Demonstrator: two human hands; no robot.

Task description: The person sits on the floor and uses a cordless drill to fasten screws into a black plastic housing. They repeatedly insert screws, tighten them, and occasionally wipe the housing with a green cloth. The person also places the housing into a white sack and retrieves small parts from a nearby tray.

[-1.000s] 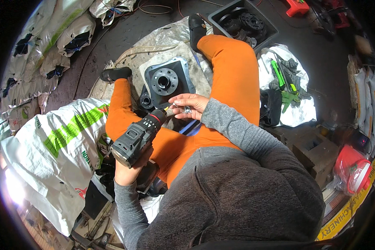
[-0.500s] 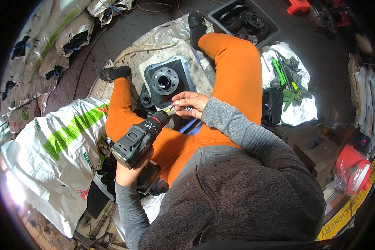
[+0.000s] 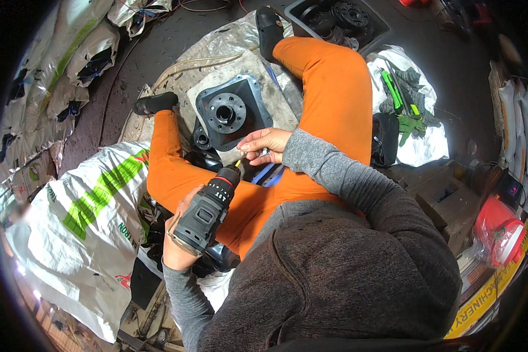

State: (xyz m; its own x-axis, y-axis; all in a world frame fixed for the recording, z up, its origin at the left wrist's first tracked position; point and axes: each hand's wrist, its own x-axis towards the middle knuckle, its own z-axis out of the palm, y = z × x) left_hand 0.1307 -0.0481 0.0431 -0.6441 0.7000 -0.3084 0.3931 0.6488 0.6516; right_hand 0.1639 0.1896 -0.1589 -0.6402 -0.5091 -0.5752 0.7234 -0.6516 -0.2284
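Note:
A black cordless drill [image 3: 200, 212] with a red ring at its chuck is held by my left hand [image 3: 177, 249], whose fingers wrap round its grip. Its short yellow-marked bit points away from me, close to my right fingertips. My right hand [image 3: 270, 142] is closed in a pinch, with small shiny metal pieces [image 3: 263, 152] showing at its fingers; their exact kind is too small to tell. Just beyond lies a dark metal housing [image 3: 251, 88] with a round, holed flange [image 3: 226, 112] on it, between my legs on a stained cloth [image 3: 198, 79].
A grey bin [image 3: 384, 32] of dark round metal parts stands beyond my right foot. Green-and-grey gloves [image 3: 413, 123] and a green-handled tool [image 3: 391, 91] lie on a white sack at right. White sacks [image 3: 47, 229] stand at left. A red container [image 3: 491, 229] in clear plastic is at far right.
My left hand has swung the drill's body to the right, so it points more straight away from me. The bit tip stays near my right fingers, which keep their pinch.

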